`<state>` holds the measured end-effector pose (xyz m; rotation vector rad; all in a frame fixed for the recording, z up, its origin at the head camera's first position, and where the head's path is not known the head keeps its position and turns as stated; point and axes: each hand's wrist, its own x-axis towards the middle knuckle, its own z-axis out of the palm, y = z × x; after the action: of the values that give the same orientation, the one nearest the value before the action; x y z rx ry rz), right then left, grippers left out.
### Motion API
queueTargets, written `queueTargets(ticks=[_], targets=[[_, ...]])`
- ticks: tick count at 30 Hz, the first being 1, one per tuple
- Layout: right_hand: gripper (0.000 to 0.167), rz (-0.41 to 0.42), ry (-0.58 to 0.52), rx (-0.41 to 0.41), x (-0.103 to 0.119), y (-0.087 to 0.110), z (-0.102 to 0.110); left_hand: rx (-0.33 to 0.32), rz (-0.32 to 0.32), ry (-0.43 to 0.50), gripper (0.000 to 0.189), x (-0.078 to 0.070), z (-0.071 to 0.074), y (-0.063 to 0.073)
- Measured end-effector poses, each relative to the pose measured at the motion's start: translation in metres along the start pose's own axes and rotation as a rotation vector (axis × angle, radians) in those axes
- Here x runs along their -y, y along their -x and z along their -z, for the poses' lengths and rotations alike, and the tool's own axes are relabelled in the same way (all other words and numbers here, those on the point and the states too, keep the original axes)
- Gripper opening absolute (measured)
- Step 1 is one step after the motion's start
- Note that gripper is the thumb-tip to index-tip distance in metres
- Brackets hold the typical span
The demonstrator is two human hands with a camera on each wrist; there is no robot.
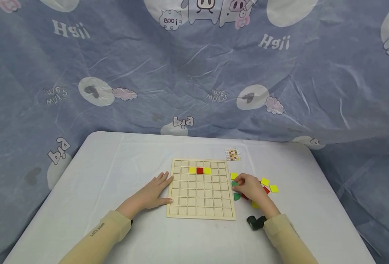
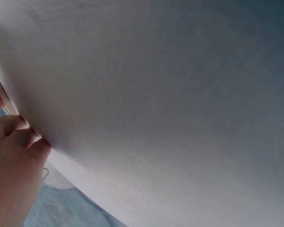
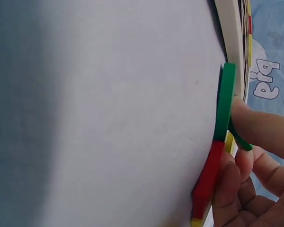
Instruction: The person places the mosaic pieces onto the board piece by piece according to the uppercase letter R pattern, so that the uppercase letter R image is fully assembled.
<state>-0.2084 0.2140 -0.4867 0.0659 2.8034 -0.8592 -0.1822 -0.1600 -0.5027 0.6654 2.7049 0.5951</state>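
A wooden grid board [image 1: 201, 194] lies on the table, with two yellow square tiles and one red tile [image 1: 199, 170] in a row near its far edge. My left hand [image 1: 152, 191] rests at the board's left edge, fingers spread, fingertips touching the rim; its knuckles [image 2: 19, 146] show in the left wrist view. Right of the board, my right hand [image 1: 250, 187] pinches a green tile with a curved edge [image 3: 241, 141] between thumb and fingers. A second green tile [image 1: 236, 197] lies beside the board, close to a red tile [image 3: 208, 175]. The hand partly hides the tiles beneath it.
Loose yellow tiles [image 1: 273, 188] and red tiles [image 1: 266, 190] are scattered around the right hand. A small card with a coloured grid pattern [image 1: 232, 154] lies beyond the board's far right corner. Near the right sleeve is a dark rounded object [image 1: 255, 222]. A printed blue cloth [image 1: 194, 73] hangs behind the table.
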Motion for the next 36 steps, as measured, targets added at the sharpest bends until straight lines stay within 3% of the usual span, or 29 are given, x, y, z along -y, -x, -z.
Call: queueTargets(ticks=[7, 12, 20, 29, 36], targets=[[0.020, 0.027, -0.064, -0.047, -0.001, -0.002, 0.004, -0.003, -0.011, 0.010, 0.084, 0.001, 0.000, 0.000], [0.021, 0.036, -0.190, -0.100, 0.006, -0.009, 0.007, -0.003, -0.007, 0.007, 0.084, 0.001, 0.000, -0.001], [0.025, 0.008, -0.448, -0.056, 0.021, -0.025, 0.001, -0.001, -0.005, 0.000, 0.084, 0.001, -0.002, -0.002], [0.029, 0.049, -0.406, -0.033, 0.035, -0.040, -0.010, -0.006, 0.002, -0.005, 0.084, 0.003, -0.004, -0.002], [0.028, 0.062, -0.350, -0.066, 0.043, -0.044, -0.018, -0.004, -0.007, -0.012, 0.084, 0.003, -0.004, -0.003]])
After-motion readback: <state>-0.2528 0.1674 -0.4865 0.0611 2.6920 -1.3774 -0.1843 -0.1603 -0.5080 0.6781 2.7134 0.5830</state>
